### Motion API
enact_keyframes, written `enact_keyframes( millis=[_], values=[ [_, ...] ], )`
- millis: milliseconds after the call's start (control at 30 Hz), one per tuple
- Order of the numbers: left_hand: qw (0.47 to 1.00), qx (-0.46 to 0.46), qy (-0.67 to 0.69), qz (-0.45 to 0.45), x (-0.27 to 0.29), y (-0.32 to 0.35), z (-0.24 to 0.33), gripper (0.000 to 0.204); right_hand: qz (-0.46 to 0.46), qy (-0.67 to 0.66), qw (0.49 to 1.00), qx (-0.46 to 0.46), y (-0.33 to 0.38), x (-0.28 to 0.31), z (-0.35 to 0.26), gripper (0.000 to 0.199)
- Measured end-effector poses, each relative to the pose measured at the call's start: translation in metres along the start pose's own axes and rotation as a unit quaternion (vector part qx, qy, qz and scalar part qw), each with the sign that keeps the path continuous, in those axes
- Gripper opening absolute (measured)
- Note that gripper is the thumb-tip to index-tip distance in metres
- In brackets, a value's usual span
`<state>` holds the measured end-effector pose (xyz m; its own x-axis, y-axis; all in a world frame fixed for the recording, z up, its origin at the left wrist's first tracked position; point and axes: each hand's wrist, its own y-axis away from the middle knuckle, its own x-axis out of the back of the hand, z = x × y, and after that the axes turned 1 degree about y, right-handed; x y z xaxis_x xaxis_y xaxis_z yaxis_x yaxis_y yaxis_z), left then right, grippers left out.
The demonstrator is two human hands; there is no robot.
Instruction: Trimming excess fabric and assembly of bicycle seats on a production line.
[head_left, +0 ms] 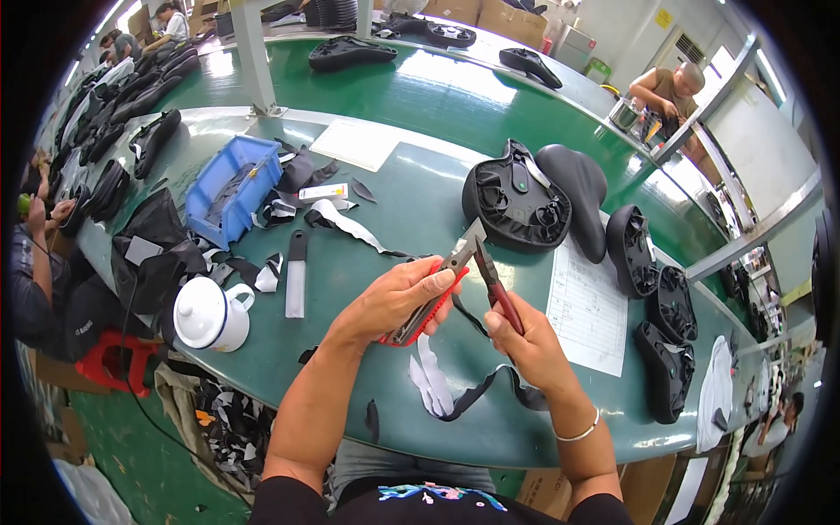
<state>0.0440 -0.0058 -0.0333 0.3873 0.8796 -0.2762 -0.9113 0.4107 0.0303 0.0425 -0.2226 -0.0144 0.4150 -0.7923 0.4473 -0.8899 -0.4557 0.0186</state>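
pliers [455, 262] clamped in left hand [398, 302], right hand [525, 346] closed on one red handle; mid-adjustment i think, next needs a steady squeeze.

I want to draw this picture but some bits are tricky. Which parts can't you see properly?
- Head view: the middle of the red-handled pliers is covered by the left hand and the right hand.
- What the plier tips pinch is too small to tell.
- The sheet of paper has print too small to read.
- The black strip is partly hidden under the right hand.
- People at the rim are bent and blurred.
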Motion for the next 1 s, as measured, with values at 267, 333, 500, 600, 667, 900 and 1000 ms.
enact_keyframes(
  millis=[267, 333, 500, 600, 667, 900, 1000],
  values=[
    [0.970, -0.119, 0.208, -0.041, 0.003, 0.017, 0.007, 0.047, -0.010, 0.052, 0.987, 0.150, -0.092, -0.033, -0.005, 0.021],
    [0.966, -0.133, 0.210, -0.076, 0.007, 0.022, 0.006, 0.050, 0.012, 0.164, 0.958, 0.234, -0.144, -0.057, -0.019, 0.021],
    [0.928, -0.210, 0.285, -0.117, 0.021, 0.032, 0.001, 0.048, 0.033, 0.326, 0.890, 0.317, -0.243, -0.151, -0.063, 0.025],
    [0.928, -0.220, 0.282, -0.109, 0.026, 0.032, 0.002, 0.050, -0.011, 0.389, 0.883, 0.264, -0.248, -0.161, -0.062, 0.025],
    [0.927, -0.220, 0.287, -0.103, 0.026, 0.029, -0.001, 0.051, -0.040, 0.410, 0.890, 0.196, -0.230, -0.149, -0.046, 0.021],
    [0.902, -0.309, 0.274, 0.128, 0.012, -0.007, -0.007, 0.044, 0.124, 0.441, 0.846, 0.274, -0.110, -0.045, 0.028, 0.027],
    [0.942, -0.216, 0.201, 0.157, -0.011, -0.022, -0.034, 0.049, 0.047, 0.015, 0.986, 0.158, -0.057, -0.029, 0.016, 0.032]
  ],
)
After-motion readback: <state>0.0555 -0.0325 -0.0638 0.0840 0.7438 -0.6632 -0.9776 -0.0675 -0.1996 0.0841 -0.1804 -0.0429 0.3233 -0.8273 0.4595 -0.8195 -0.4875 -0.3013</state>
